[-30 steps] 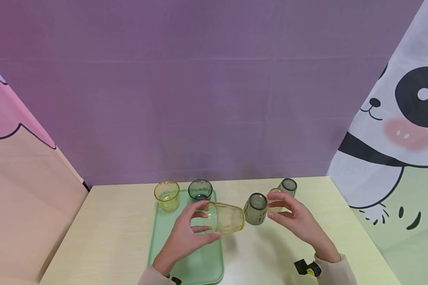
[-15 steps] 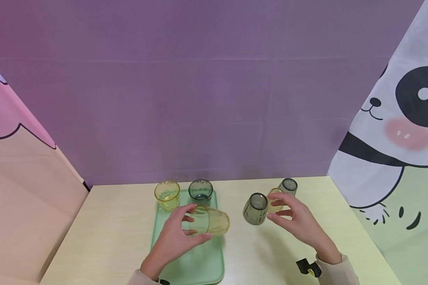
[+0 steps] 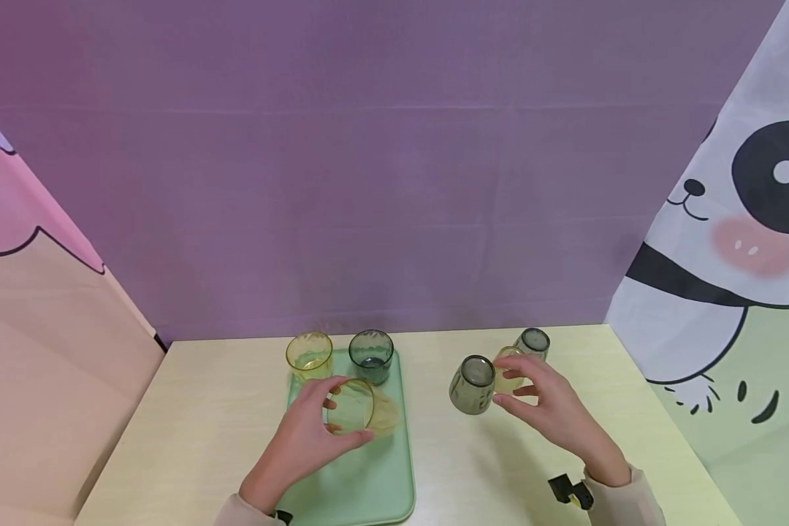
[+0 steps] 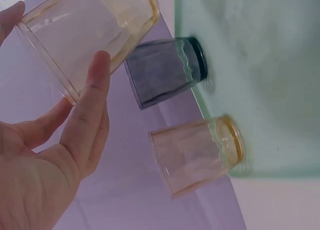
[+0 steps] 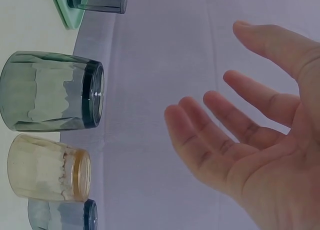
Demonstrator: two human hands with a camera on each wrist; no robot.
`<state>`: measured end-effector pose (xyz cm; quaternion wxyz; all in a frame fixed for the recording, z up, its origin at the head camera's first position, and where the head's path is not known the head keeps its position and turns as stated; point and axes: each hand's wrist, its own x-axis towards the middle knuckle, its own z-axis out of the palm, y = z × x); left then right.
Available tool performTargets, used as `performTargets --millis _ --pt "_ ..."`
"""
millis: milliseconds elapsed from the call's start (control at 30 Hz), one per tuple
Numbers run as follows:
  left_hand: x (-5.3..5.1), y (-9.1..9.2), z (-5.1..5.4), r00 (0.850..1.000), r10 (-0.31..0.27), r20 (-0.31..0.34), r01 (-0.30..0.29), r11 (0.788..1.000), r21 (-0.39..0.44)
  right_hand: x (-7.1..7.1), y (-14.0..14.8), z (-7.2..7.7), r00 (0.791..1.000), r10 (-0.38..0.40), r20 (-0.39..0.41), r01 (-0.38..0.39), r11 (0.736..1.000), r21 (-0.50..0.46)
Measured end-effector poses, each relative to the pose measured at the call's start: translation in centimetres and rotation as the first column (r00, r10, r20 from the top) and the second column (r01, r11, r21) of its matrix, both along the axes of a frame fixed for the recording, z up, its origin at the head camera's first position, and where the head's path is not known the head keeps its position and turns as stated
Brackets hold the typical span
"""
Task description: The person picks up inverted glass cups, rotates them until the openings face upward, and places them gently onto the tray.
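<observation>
My left hand (image 3: 296,442) grips a yellow drinking glass (image 3: 357,403) near its rim, thumb on one side and fingers on the other. The glass is tilted above the green tray (image 3: 361,493), its mouth turned toward me and its base away. At the tray's far end stand a yellow glass (image 3: 310,358) and a dark grey-green glass (image 3: 371,356), mouths up. My right hand (image 3: 546,405) holds nothing, its fingers loosely bent in the air. Near it are an upside-down dark glass (image 3: 471,386), an upside-down yellow glass (image 5: 47,167), partly hidden in the head view, and another dark glass (image 3: 534,341).
A pale wooden table (image 3: 204,424) carries everything. Behind it hangs a purple cloth (image 3: 381,183). Printed panels stand at both sides, a panda one (image 3: 717,292) on the right.
My left hand has moved left with the yellow glass, from the tray's right edge to over its middle. The glass has swung from nearly sideways to mouth toward me. My right hand stays almost still.
</observation>
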<state>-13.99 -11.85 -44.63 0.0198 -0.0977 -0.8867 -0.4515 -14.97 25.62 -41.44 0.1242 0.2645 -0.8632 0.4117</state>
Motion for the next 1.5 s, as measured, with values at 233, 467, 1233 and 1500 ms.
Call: performTargets --millis 233,467,1233,1500 --pt "-0.3 -0.7 0.3 0.999 0.022 -0.024 -0.026 0.988 -0.153 0.0 0.0 0.1 1.000 -0.027 -0.016 0.027 0.999 0.046" --pt "-0.8 -1.7 0.4 1.000 0.024 -0.009 -0.025 0.971 -0.238 0.0 0.1 0.1 0.998 -0.062 -0.028 0.065 0.991 0.115" --pt "-1.7 -3.1 0.4 0.998 0.000 -0.065 -0.023 0.939 -0.344 -0.3 0.4 -0.7 0.886 -0.044 -0.462 0.231 0.905 0.357" --pt "-2.0 -3.4 0.3 0.998 0.002 -0.063 -0.025 0.931 -0.365 0.2 0.8 -0.7 0.901 -0.124 -0.415 0.311 0.851 0.423"
